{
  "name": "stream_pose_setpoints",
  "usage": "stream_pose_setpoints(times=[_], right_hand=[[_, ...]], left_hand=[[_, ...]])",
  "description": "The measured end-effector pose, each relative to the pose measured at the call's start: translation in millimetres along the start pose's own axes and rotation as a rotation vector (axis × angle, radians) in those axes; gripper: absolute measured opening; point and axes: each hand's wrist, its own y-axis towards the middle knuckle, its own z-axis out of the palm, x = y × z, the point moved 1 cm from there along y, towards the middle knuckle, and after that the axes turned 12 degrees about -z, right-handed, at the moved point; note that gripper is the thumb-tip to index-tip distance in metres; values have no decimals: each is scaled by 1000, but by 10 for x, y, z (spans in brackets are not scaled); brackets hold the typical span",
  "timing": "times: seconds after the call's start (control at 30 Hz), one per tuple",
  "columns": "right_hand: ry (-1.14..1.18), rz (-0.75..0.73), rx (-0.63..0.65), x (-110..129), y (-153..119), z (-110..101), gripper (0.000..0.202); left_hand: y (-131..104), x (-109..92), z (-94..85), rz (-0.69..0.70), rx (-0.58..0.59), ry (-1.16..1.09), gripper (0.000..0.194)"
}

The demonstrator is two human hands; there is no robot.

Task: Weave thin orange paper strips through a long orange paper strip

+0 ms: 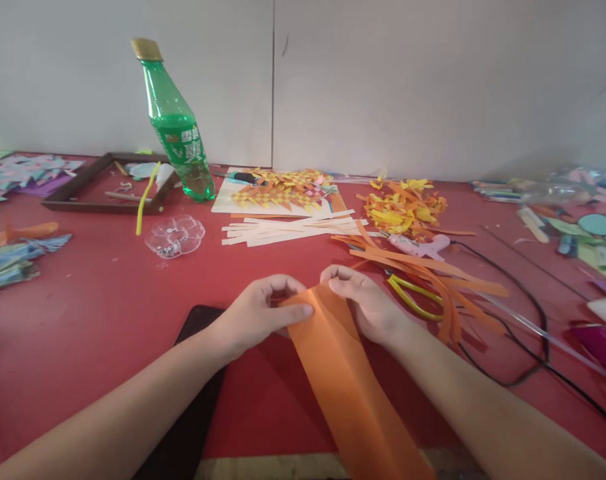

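Note:
A long strip of orange paper, creased lengthwise down its middle, stretches from my fingers towards my body and past the lower edge of the view. My left hand pinches its far left corner, thumb on top. At the far right corner, my right hand grips the same paper between thumb and curled fingers. Beneath my left forearm lies a flat black object, partly covered. Just right of my right hand are loose orange paper strips and yellow-handled scissors.
Pale paper strips and woven yellow-orange paper lie ahead. A green bottle stands near a brown frame and a clear flower-shaped dish. On the right, a pink glue gun trails a black cord beside yellow-orange scraps.

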Motion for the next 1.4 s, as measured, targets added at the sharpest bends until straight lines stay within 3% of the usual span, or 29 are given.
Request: stream_pose_setpoints(times=[0.13,0.63,0.87,1.4], right_hand=[[-113,-25,79,-29,-4,-13,26],[-249,-56,97,-17,-41,3,23],[-346,-69,102,0,-59,14,22],[-465,-192,122,37,-51,69,19]], left_hand=[[-29,-12,38,-60,75,92,27],[-35,-48,33,73,-17,312,27],[-67,-46,28,28,-24,370,28],[-42,-34,23,63,-29,309,22]])
